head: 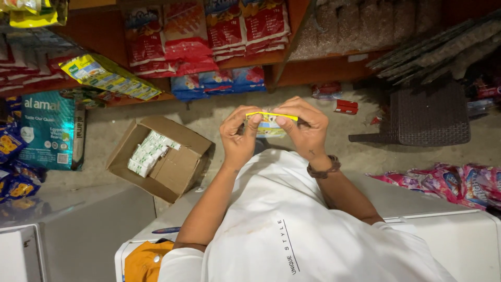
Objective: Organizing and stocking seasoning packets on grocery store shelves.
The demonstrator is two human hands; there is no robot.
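Observation:
Both hands are raised in front of my white shirt and hold one small flat packet (270, 124) with a yellow top edge and a pale printed face. My left hand (238, 137) pinches its left end with thumb and fingertips. My right hand (306, 129), with a dark beaded bracelet on the wrist, grips its right end. The packet is held edge-up over the concrete floor, and its lower part is hidden behind my fingers.
An open cardboard box (175, 169) with several small white packets stands on the floor to the left. Wooden shelves (250, 60) carry red and blue bags. A teal sack (49, 130) leans at left, a dark woven stool (425, 117) stands at right, and pink packs (454, 183) lie beside a white cabinet top (459, 235).

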